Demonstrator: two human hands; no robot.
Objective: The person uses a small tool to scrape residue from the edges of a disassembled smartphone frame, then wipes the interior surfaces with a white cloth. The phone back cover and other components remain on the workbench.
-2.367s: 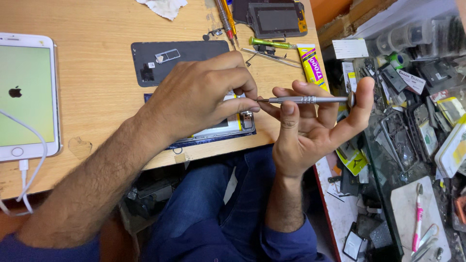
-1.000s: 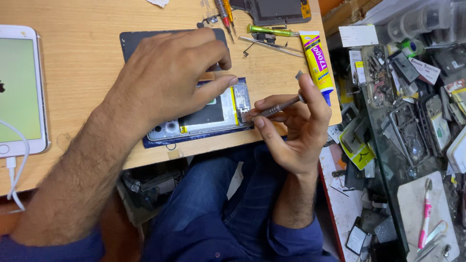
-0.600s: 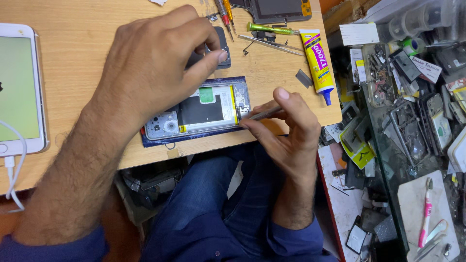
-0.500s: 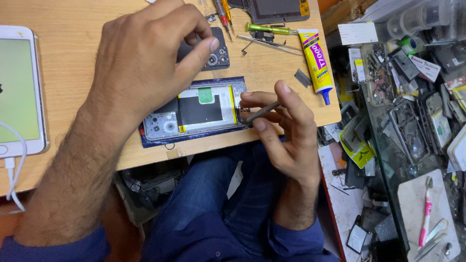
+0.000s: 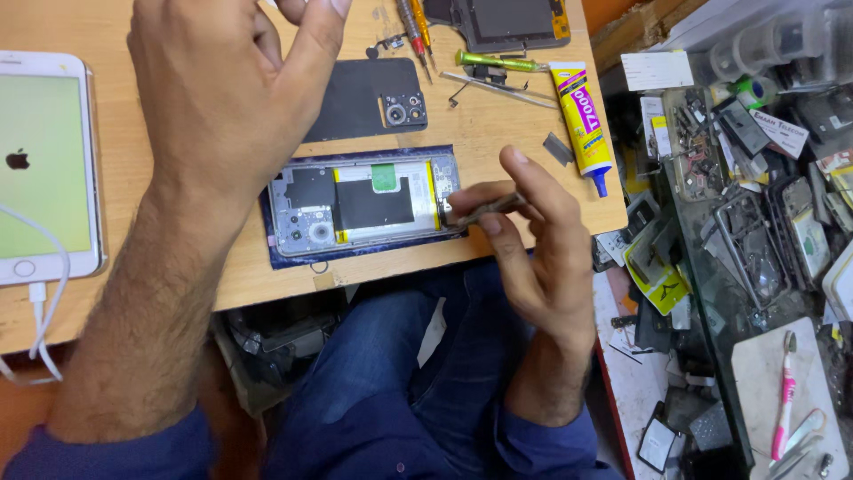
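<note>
An opened phone (image 5: 360, 206) with its back removed lies on the wooden table (image 5: 498, 133), showing battery and boards. Its dark back cover (image 5: 364, 100) rests just beyond it. My right hand (image 5: 533, 258) pinches a thin metal screwdriver (image 5: 484, 210) whose tip touches the phone's right end. My left hand (image 5: 227, 84) is raised above the table to the left of the cover, fingers loosely curled with nothing visible in them.
A white phone (image 5: 46, 164) with a lit screen and white cable lies at the left. A yellow glue tube (image 5: 582, 116), screwdrivers (image 5: 413, 22), tweezers and a dark phone frame (image 5: 511, 20) lie at the back. Cluttered parts trays (image 5: 746, 204) fill the right side.
My left hand lifted off the opened phone and moved up and away to the back left. My right hand swung the screwdriver down so its tip meets the phone's right end.
</note>
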